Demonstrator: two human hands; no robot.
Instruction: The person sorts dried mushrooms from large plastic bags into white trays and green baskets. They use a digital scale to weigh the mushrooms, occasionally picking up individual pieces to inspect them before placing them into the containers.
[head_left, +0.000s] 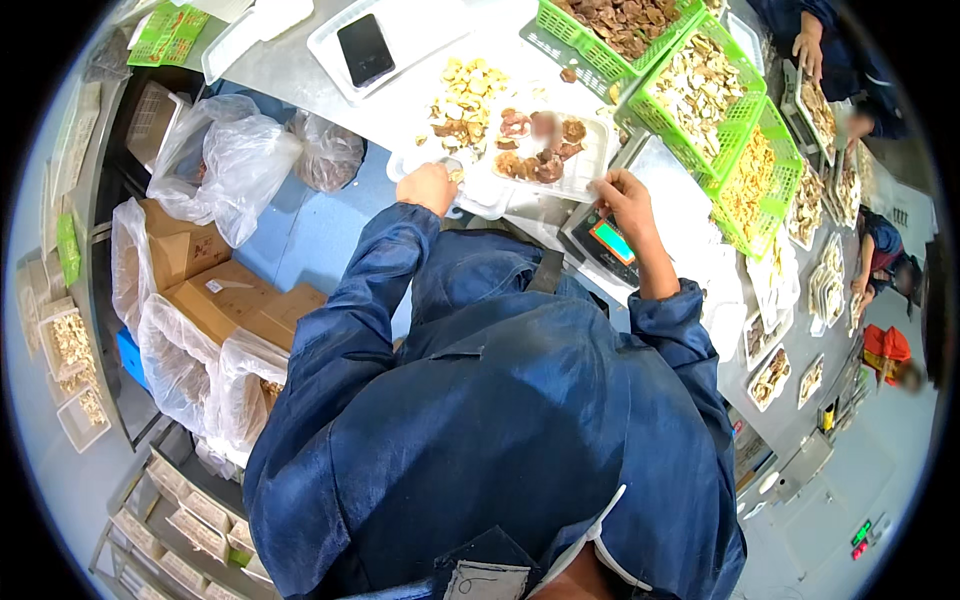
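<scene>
My left hand (427, 187) has its fingers curled around a pale slice (455, 175), which looks like dried mushroom. It hovers by the table's near edge, over a white plastic container (484, 201). Beyond it lies a loose pile of yellowish dried slices (466, 97). My right hand (626, 202) pinches the near right corner of a white plastic tray (589, 174). Reddish-brown slices (550, 167) sit in that tray, mostly at its left side. Partly under the tray and my right hand is a digital scale (611, 238) with a lit green display.
Green plastic baskets (709, 97) of dried slices line the right. A phone (365, 49) lies on a white tray at the back left. Plastic bags (240, 157) and cardboard boxes (225, 289) stand on my left. Co-workers' hands (808, 45) handle trays at far right.
</scene>
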